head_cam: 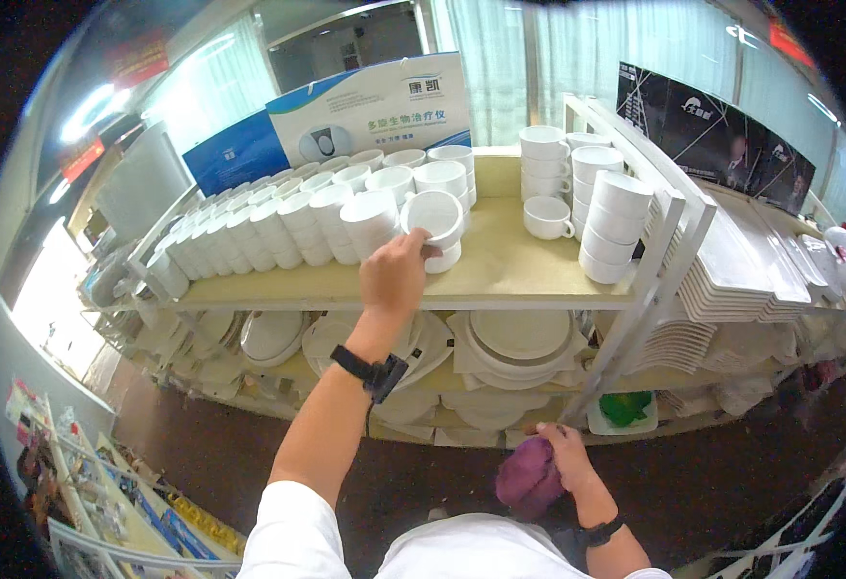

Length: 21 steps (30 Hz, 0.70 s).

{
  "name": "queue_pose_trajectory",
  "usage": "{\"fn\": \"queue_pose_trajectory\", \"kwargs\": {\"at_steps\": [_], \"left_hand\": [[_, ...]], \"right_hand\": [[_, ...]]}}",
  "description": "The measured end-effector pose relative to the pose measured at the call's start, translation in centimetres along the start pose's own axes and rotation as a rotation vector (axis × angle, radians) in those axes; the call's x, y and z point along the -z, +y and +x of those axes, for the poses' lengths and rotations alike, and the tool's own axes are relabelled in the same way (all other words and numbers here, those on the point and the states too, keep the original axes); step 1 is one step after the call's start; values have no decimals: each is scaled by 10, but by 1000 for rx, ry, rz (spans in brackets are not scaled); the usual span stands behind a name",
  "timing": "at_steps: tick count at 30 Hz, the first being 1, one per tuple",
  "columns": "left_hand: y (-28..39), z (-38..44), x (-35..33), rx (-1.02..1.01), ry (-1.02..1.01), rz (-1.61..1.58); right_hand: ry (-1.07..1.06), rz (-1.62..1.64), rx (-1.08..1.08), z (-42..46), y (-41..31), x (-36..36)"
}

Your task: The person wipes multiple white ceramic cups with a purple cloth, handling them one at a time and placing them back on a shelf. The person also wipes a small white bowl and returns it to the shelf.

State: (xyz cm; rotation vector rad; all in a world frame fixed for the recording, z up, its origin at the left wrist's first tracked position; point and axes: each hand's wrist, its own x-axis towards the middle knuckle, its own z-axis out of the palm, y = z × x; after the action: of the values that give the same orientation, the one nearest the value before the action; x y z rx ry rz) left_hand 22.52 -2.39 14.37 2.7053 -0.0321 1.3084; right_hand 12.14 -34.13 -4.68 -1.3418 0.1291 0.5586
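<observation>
My left hand (392,271) reaches to the upper shelf, thumb and fingers closed on the near side of a white cup (443,210). That cup sits tilted towards me above another white cup (444,258), at the right front corner of stacked white cups (278,224). Whether the two cups touch is hidden by my fingers. Low in front of my body, my right hand (571,456) holds a bunched purple cloth (528,478).
More white cup stacks (614,224) and a single cup (547,217) stand right on the shelf (499,271), beside a white metal frame (633,318). White rectangular plates (727,268) are piled beyond it. Below lie oval platters (520,333). Printed display boards (372,116) stand behind the cups.
</observation>
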Motion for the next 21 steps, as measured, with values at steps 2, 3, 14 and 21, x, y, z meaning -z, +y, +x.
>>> {"fn": "queue_pose_trajectory", "kwargs": {"at_steps": [2,3,14,21], "left_hand": [[1,-13,6,-135,94,-40],[10,-20,10,-193,108,-80],[43,-183,33,-216,-244,-671],[1,-243,9,825,-915,-1706]], "right_hand": [[101,67,15,-5,-10,-14],[168,106,21,-10,-17,-18],[118,-247,231,-31,-53,-81],[142,45,-78,-26,-19,-92]]}}
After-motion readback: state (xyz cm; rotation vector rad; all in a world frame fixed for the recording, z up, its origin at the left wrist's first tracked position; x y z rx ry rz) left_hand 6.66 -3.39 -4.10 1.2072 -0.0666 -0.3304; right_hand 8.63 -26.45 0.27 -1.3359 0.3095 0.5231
